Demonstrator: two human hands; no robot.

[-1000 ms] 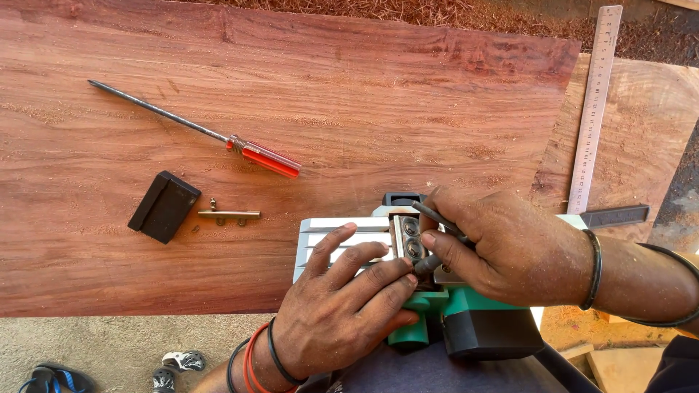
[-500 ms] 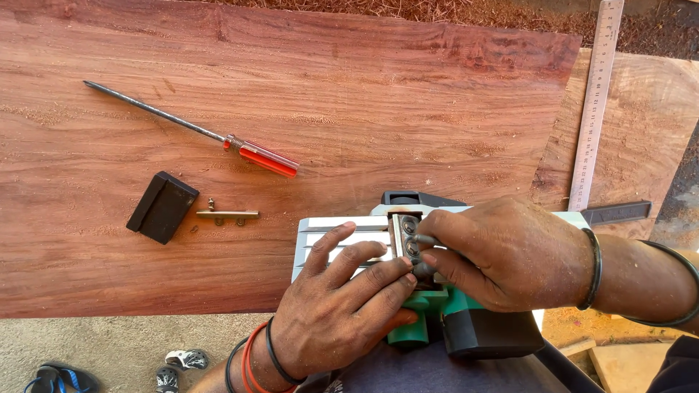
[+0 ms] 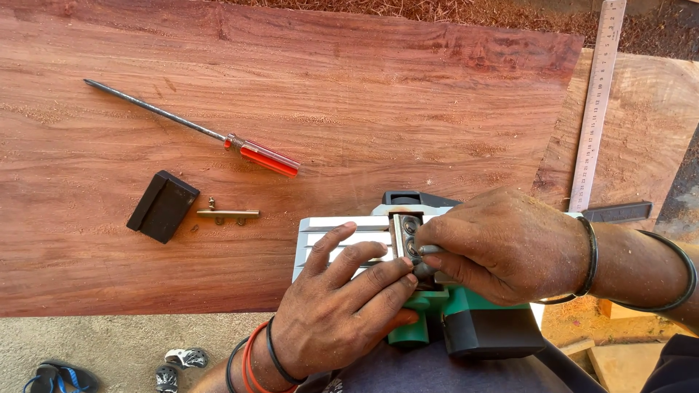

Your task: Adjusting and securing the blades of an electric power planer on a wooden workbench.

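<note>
While the left hand [image 3: 342, 306] lay spread flat on the silver sole of the upturned green electric planer [image 3: 437, 320] at the lower centre of the frame, the right hand [image 3: 502, 247] pinched a small metal tool [image 3: 426, 251] at its cutter drum, a red-handled screwdriver [image 3: 218, 135] lying well apart on the reddish plank [image 3: 364, 94].

One screwdriver [image 3: 211, 137], one black block [image 3: 162, 206], one metal bracket [image 3: 227, 214], one planer [image 3: 466, 320], one steel ruler [image 3: 598, 102], two sandals [image 3: 116, 367]
</note>
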